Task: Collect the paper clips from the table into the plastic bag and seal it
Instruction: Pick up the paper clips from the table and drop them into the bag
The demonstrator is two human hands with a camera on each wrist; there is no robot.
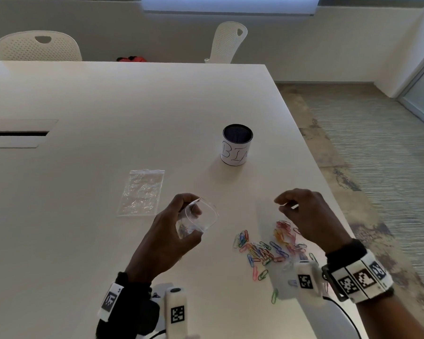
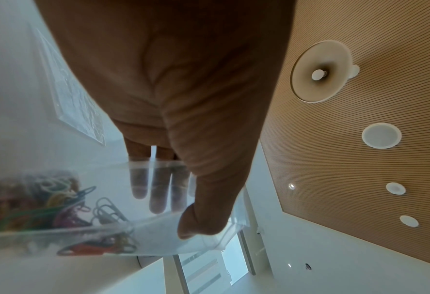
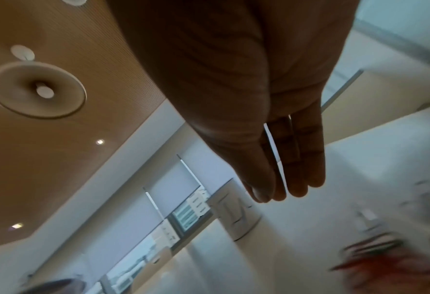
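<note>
My left hand (image 1: 185, 210) holds a small clear plastic bag (image 1: 201, 217) above the table with its mouth held open. In the left wrist view the thumb (image 2: 203, 218) presses the bag's rim (image 2: 158, 224), the fingers show through the film, and several coloured paper clips (image 2: 65, 206) lie inside. My right hand (image 1: 283, 203) hovers to the right of the bag and pinches a pale paper clip (image 1: 291, 205), seen as a thin white strip (image 3: 280, 165) between thumb and fingers. Under that hand a loose pile of coloured paper clips (image 1: 269, 249) lies on the white table (image 1: 108, 106).
A second clear bag (image 1: 142, 192) lies flat on the table left of my left hand. A dark mesh cup with a white label (image 1: 237, 145) stands farther back. The table's right edge runs close beside the pile. Two white chairs (image 1: 38, 46) stand beyond the far edge.
</note>
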